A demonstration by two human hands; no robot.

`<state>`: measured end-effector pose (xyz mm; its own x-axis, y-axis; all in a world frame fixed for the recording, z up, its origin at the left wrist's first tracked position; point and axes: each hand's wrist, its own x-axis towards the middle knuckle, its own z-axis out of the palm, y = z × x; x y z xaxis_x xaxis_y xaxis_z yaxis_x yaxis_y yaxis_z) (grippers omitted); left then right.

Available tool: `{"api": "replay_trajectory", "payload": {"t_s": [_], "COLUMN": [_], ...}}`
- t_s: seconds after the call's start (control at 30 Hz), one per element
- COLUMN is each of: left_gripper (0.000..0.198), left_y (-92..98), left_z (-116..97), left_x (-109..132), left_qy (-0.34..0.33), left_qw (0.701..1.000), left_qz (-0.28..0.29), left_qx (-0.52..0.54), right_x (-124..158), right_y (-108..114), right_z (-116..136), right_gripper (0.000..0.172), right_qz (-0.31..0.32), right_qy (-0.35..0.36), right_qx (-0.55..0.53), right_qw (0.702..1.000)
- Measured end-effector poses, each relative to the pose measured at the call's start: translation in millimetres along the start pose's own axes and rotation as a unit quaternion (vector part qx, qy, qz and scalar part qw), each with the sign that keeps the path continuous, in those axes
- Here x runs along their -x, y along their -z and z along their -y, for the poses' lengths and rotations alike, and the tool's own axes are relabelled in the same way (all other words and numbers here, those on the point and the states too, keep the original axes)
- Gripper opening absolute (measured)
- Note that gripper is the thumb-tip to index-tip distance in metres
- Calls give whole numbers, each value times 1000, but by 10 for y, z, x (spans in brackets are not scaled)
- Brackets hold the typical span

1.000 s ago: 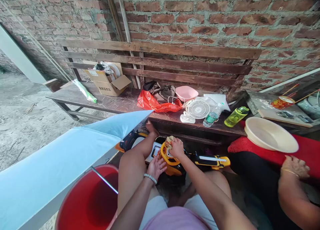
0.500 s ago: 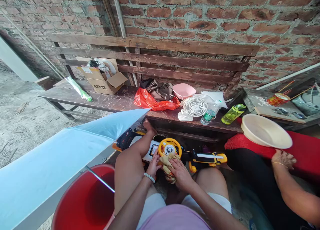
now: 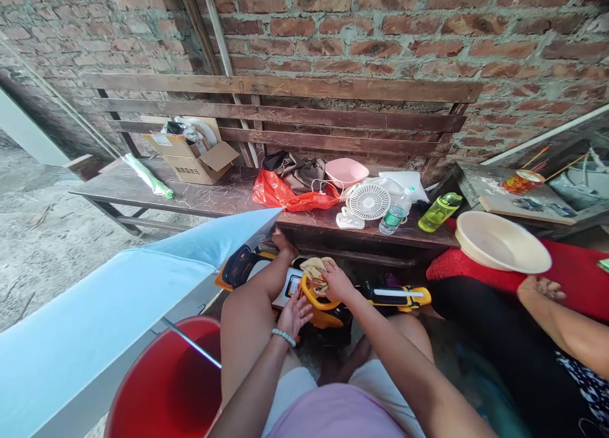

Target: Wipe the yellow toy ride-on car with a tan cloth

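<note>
Compared with half a second ago, the cloth has moved up. It now sits on the rim of the steering wheel of the yellow toy ride-on car, where before it bunched below the wheel under both hands. My right hand is closed over the cloth, fingers curled onto it. My left hand has come off the cloth and is open, fingers spread, just below the wheel.

Straight ahead of the hands, past a bare foot, the wooden counter carries a cardboard box, a red plastic bag, a pink bowl, a small white fan and a green bottle. To the right of the hands, a cream basin rests on red fabric, with a co-worker's hand nearby. To the left is a red bucket. A brick wall rises behind everything.
</note>
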<state>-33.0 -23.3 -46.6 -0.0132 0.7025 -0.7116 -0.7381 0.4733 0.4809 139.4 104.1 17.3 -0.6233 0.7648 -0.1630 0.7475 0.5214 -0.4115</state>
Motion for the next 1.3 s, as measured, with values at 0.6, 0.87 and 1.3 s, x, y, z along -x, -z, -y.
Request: {"api": "replay_trajectory", "payload": {"t_s": [0.6, 0.87, 1.3], "left_gripper": [63, 61, 64], "left_y": [-71, -108, 49], "left_z": [-17, -68, -48], "left_x": [-20, -19, -68], "left_qy": [-11, -10, 31], "left_qw": [995, 994, 999], "left_qz": [27, -11, -17], "left_qx": [94, 110, 38], "right_x": [895, 338, 130], "right_y": [-746, -450, -64], "right_z": [437, 393, -14], "right_gripper": [75, 58, 56], "right_qz": [69, 68, -13], "right_qy": [41, 175, -102], "right_qx": [46, 85, 76], "right_qw": [996, 979, 992]}}
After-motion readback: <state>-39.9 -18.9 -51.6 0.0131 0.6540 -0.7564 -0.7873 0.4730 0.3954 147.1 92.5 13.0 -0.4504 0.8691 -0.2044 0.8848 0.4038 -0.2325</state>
